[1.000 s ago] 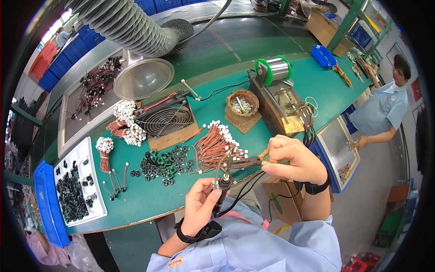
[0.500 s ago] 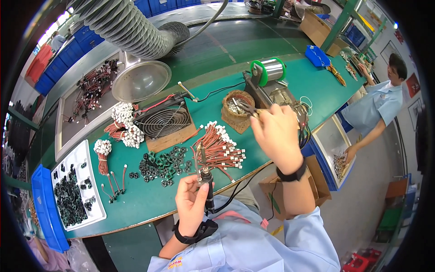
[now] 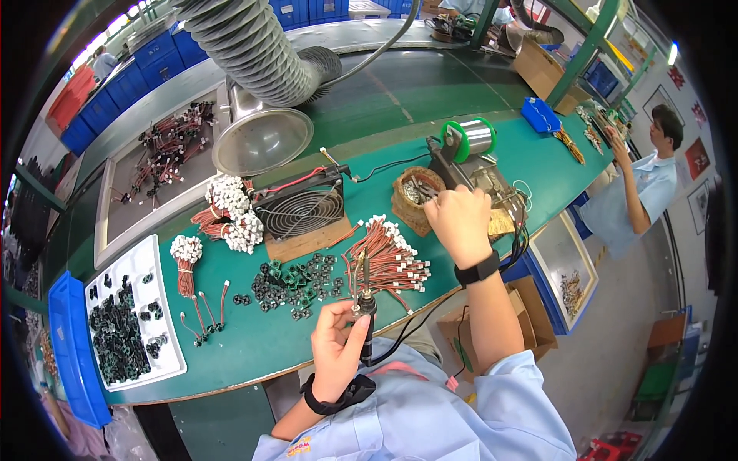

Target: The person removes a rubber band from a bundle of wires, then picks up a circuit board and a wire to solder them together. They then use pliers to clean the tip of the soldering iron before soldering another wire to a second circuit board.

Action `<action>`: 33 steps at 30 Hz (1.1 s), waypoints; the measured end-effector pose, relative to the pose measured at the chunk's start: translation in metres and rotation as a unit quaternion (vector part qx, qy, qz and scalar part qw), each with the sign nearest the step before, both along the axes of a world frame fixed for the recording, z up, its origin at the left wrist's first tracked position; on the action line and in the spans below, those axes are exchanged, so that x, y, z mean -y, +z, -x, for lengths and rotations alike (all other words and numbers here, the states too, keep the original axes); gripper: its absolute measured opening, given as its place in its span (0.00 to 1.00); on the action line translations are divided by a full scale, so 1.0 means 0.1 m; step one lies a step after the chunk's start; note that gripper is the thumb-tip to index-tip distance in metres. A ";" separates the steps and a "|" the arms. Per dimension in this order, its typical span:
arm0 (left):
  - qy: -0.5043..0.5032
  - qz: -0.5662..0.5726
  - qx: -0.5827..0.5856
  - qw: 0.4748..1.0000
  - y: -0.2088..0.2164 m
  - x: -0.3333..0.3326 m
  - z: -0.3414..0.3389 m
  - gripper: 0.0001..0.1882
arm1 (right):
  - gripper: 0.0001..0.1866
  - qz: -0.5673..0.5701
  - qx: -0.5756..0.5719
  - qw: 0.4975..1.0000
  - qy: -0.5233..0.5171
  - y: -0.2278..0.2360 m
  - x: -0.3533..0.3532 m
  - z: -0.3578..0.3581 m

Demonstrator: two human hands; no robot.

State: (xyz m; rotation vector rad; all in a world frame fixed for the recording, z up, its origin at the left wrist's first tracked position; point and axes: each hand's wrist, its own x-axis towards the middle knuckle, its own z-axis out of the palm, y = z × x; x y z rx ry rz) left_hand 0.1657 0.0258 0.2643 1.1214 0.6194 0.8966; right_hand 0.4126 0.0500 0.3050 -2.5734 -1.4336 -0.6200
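My left hand (image 3: pixel 337 342) is closed round a soldering iron (image 3: pixel 368 319) with a black handle, its metal tip pointing up and away from me. My right hand (image 3: pixel 460 223) grips a pair of pliers (image 3: pixel 424 190); the fingers hide most of the handles. Their dark jaws reach over a round brown pot (image 3: pixel 417 217) with small metal bits in it. Between the hands, on the green bench, lies a fan of red-and-black wires with white connectors (image 3: pixel 388 257). Left of it is a heap of small black-and-green parts (image 3: pixel 296 283).
A fan with a wire guard (image 3: pixel 304 211) stands behind the heap. A solder reel (image 3: pixel 470 140) sits beyond the pot, near a yellow sponge (image 3: pixel 501 223). At left are a white tray (image 3: pixel 173 338) of parts and a blue bin (image 3: pixel 73 346). A co-worker (image 3: pixel 634 184) is at right.
My right hand has come lower and closer to the pot, pliers with it. The left hand still holds the soldering iron upright. The view has shifted slightly, and the co-worker has raised an arm.
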 end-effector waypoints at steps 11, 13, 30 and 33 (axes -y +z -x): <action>-0.034 0.019 -0.018 0.999 -0.06 -0.06 -0.15 0.11 | 0.10 -0.172 -0.215 0.953 0.129 0.36 0.56 -0.09; -0.038 0.017 -0.031 0.999 -0.05 -0.06 -0.16 0.11 | 0.10 -0.152 -0.333 0.916 0.167 0.54 0.69 -0.09; -0.053 -0.011 -0.068 0.996 -0.06 -0.02 -0.21 0.12 | 0.10 -0.053 -0.303 0.906 0.292 1.04 0.80 -0.03; -0.054 -0.009 -0.065 0.996 -0.07 -0.01 -0.20 0.12 | 0.10 -0.042 -0.291 0.907 0.301 1.07 0.80 -0.03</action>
